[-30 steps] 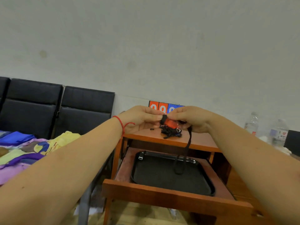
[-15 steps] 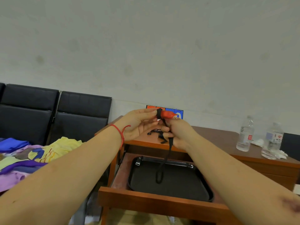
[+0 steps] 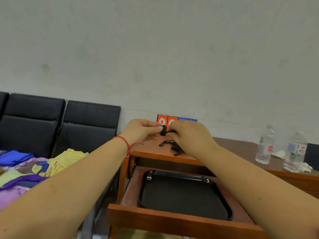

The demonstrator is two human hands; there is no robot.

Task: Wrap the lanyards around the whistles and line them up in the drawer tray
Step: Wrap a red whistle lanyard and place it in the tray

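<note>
A sports-hall scorer's corner: flip scoreboard (image 3: 176,119) at 12 o'clock on a wooden desk (image 3: 241,147), bright bibs (image 3: 34,168) on black chairs (image 3: 86,125) at 9 o'clock.

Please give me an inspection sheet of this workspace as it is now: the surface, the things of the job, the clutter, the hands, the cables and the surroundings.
Surface: brown wooden desk; its drawer is pulled open.
Job's things: black tray lies in the drawer, nothing on it; wrapped whistle is held above the desk; pile of black lanyards lies on the desk.
Clutter: two water bottles, white crumpled material beside them.
Hands: left hand and right hand both pinch the wrapped whistle.
Cables: nothing seen.
Surroundings: grey wall, black seats, coloured cloths, orange and blue score cards behind the hands.
</note>
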